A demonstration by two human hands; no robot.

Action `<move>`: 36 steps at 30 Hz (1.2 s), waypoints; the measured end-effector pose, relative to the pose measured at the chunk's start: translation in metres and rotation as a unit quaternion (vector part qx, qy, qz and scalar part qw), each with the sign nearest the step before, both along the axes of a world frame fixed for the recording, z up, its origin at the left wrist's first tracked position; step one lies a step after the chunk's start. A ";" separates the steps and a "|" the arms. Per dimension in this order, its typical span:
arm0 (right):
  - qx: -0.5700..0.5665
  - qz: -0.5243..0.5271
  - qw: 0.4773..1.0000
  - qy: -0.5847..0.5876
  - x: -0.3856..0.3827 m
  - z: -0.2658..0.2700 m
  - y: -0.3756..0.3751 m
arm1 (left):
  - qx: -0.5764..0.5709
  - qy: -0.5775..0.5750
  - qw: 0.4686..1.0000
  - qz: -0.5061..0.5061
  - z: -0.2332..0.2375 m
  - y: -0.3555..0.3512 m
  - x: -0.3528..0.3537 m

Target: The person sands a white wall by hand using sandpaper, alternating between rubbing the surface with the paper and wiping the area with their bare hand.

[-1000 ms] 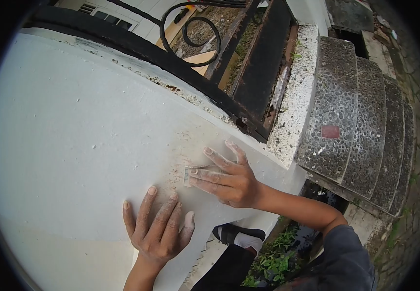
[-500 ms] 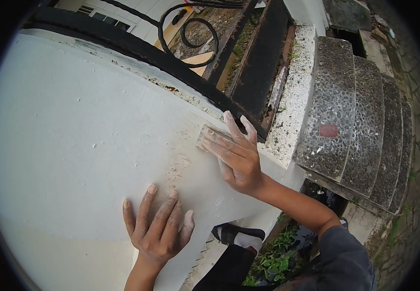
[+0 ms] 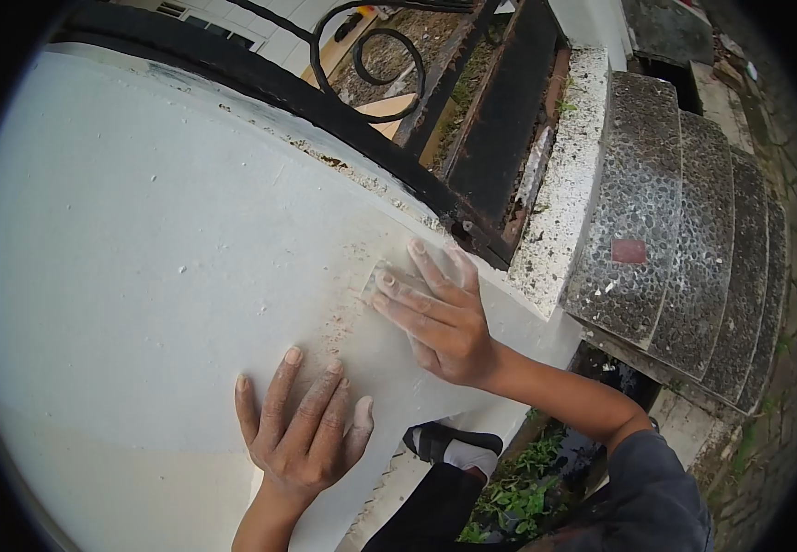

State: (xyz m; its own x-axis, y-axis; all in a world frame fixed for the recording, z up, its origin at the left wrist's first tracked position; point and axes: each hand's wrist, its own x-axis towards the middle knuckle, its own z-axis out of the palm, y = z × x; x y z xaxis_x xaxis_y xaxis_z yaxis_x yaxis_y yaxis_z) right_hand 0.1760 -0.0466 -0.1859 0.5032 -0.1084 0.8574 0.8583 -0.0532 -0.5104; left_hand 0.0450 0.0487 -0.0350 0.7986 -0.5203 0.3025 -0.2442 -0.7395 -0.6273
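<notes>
A white painted wall (image 3: pixel 122 276) fills the left and middle of the view. My left hand (image 3: pixel 303 432) lies on it with fingers spread, dusty and holding nothing. To its upper right, my right hand (image 3: pixel 449 327) presses a small greyish piece of sandpaper (image 3: pixel 370 284) against the wall. Its fingers cover most of the sandpaper, leaving only the left edge showing. White dust coats the fingertips. Between the two hands is a worn, reddish-speckled patch (image 3: pixel 337 324) of the surface.
A black metal fence (image 3: pixel 260 97) runs along the wall's chipped top edge. Pebbled concrete steps (image 3: pixel 633 193) stand to the right. Below are a shod foot (image 3: pixel 458 449), green plants (image 3: pixel 523 492) and a dark water channel (image 3: pixel 615 373).
My right hand has slid a little down and left along the wall with the sandpaper, away from the fence. My left hand stays in nearly the same place.
</notes>
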 end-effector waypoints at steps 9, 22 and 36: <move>-0.039 0.066 0.994 -0.078 -0.010 -0.005 0.000 | 0.063 -0.030 0.994 0.081 -0.004 -0.002 0.002; -0.066 0.085 0.988 -0.113 -0.013 -0.004 -0.001 | 0.084 -0.026 0.993 0.077 -0.002 -0.003 0.004; -0.038 0.001 0.998 -0.044 0.006 -0.005 -0.007 | 0.074 -0.025 0.994 0.075 -0.003 -0.001 0.002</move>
State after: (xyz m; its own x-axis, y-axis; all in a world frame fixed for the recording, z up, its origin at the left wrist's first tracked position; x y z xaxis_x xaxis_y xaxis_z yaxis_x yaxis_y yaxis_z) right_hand 0.1821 -0.0537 -0.1914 0.4258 -0.0398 0.9040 0.8997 -0.0874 -0.4276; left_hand 0.0473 0.0476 -0.0375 0.8560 -0.4393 0.2726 -0.1044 -0.6633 -0.7410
